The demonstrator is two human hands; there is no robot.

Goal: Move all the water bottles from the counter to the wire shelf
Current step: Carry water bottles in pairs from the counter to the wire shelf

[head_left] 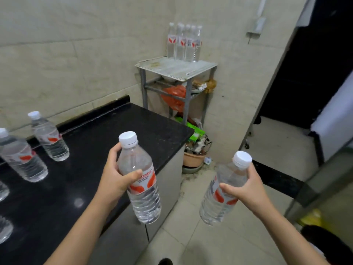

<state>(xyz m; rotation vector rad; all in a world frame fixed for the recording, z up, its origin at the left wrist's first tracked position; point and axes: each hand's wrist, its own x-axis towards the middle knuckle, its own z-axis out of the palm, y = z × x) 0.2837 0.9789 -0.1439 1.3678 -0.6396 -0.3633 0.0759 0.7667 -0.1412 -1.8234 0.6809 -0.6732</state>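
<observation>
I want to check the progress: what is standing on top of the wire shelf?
Five water bottles stand clustered at the back of the wire shelf; any behind them would be hidden.

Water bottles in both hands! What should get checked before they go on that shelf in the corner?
1. Left hand grips its clear plastic water bottle with the white cap firmly: ok.
2. Right hand grips the second clear capped bottle: ok.
3. Both caps on: ok; screwed tight: cannot tell.
4. Free space on the grey wire shelf top, in front of the row of bottles already standing there: ok.
5. Shelf steady on its legs: cannot tell.
6. Black counter emptied: not ok, bottles remain.
</observation>
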